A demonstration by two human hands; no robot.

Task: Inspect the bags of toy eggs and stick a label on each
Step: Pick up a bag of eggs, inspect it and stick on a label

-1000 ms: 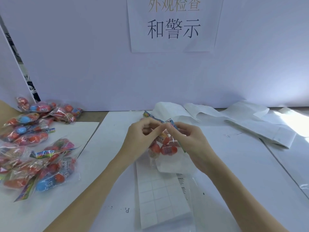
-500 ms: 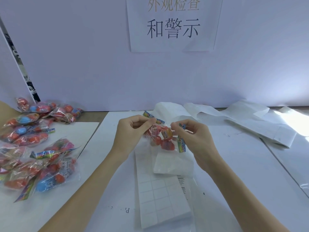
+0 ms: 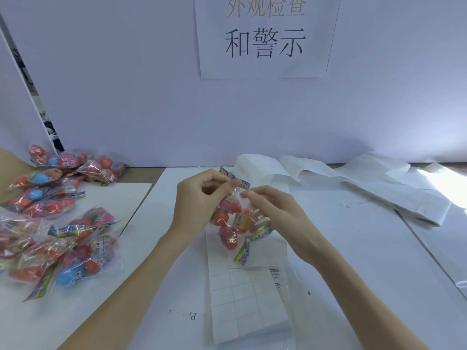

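A clear bag of red toy eggs [image 3: 231, 224] with a colourful header hangs above the middle of the table. My left hand [image 3: 199, 200] pinches its top edge. My right hand [image 3: 275, 214] grips the bag's right side, fingers curled over the plastic. Under the bag lies a sheet of white labels [image 3: 242, 306], with small warning text on its right part. A pile of several more egg bags [image 3: 58, 223] lies at the left on white paper.
White backing sheets and paper [image 3: 379, 188] lie crumpled along the back right of the table. A white wall [image 3: 151, 97] with a printed sign [image 3: 265, 34] stands behind. A brown strip of bare table shows at the back left.
The bag has swung round between my hands: its coloured header now hangs low on the right, and the eggs hang lower. My right hand shifted down its side.
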